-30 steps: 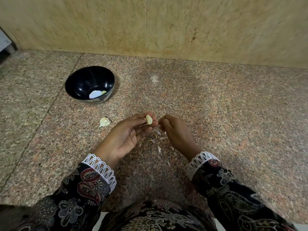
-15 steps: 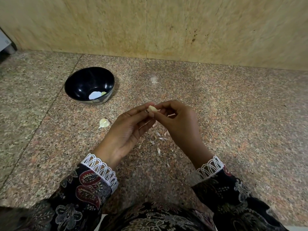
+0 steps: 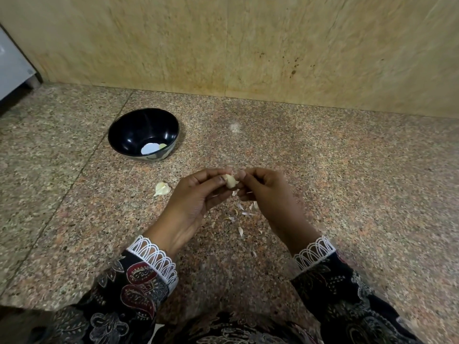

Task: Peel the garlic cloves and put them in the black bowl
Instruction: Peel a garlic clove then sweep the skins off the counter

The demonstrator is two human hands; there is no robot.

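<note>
Nearest, patterned sleeves (image 3: 139,289) with white lace cuffs; beyond them, papery skin flakes (image 3: 240,230) scattered on the granite floor (image 3: 347,194), lying under and between the hands. Above the flakes, left hand (image 3: 196,202) with its grip closed on the clove (image 3: 230,181), thumb and forefinger pinching it at one end; right hand (image 3: 268,192) meeting it from the other side, fingers curled, tips nipping at the clove's top, probably at a remnant of skin, though too blurred to say for certain. Clove held clear of the floor, pale and mostly bare.

Judged by look: light, firm, small, smooth once bare and so likely to slip or squirt out of a hard pinch; skin thin, dry, brittle, apt to tear off in scraps rather than one piece. Best held by the broad sides, near the root end, leaving the tip free for picking.

Further left, a husk (image 3: 162,188) lying alone on the floor, well apart from the hands; beyond it the bowl (image 3: 129,135), upright, holding a peeled clove or two and a pale reflection; last, the yellow stone wall (image 3: 248,45).
</note>
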